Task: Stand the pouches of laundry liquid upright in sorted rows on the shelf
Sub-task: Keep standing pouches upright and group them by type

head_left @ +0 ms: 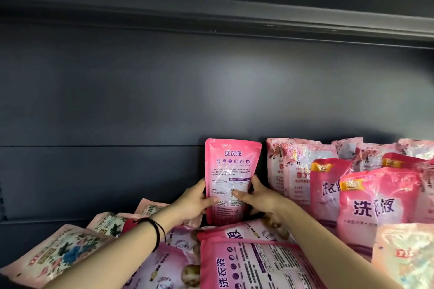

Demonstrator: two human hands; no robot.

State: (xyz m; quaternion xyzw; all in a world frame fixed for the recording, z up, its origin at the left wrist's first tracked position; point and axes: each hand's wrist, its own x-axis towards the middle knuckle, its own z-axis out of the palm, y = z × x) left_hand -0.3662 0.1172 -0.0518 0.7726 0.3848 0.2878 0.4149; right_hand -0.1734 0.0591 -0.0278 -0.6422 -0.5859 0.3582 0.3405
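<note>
The dark shelf [94, 101] rises behind the held pouch [231, 171]. Right of that pouch, standing pouches [375, 206] form rows; in front and left of it, flat pouches [253, 265] await sorting. The left hand [195, 204] and right hand [260, 199] pinch its lower sides, thumbs forward, steadying it upright.

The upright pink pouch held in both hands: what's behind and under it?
Behind the held pouch is the dark back panel. Its bottom edge is covered by a flat-lying pink pouch, so what it stands on cannot be seen.
</note>
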